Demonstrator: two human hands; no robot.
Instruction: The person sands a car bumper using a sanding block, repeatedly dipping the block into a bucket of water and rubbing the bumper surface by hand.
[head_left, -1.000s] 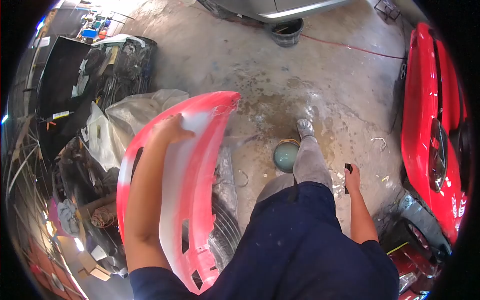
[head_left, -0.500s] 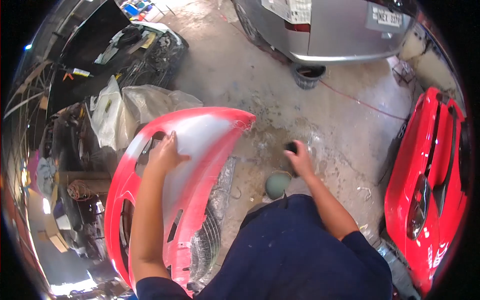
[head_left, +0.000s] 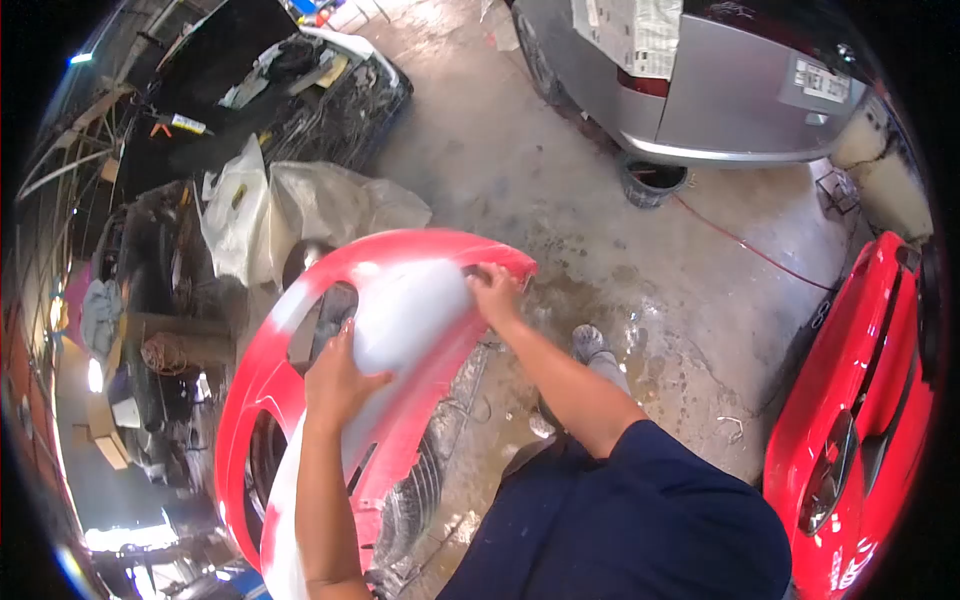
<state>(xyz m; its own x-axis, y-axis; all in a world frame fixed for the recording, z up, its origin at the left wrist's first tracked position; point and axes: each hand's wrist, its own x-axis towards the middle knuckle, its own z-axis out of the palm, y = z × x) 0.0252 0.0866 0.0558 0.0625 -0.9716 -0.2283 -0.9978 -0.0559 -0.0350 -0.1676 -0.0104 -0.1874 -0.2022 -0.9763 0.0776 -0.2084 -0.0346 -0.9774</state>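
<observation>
A red car bumper [head_left: 245,400] with a grey-white patch [head_left: 415,310] leans in front of me on the left. Near the edge of an opening in it, my left hand [head_left: 335,385] grips the bumper, thumb stretched out over the pale surface. At the far end of the patch, my right hand [head_left: 494,296] presses a small black pad [head_left: 472,270] against the bumper. Most of that pad is hidden under the fingers, so its exact kind does not show.
A tyre [head_left: 415,500] lies beneath the bumper. Ahead are a silver car [head_left: 740,110] and a black bucket [head_left: 650,185] on the wet concrete floor [head_left: 700,270]. Another red bumper [head_left: 850,420] stands at right; plastic sheeting [head_left: 310,210] lies behind the work.
My right hand has moved left and forward from beside the bumper onto its pale patch, with the black pad. My left hand stays on the bumper. The view has shifted, and the green round object is out of sight.
</observation>
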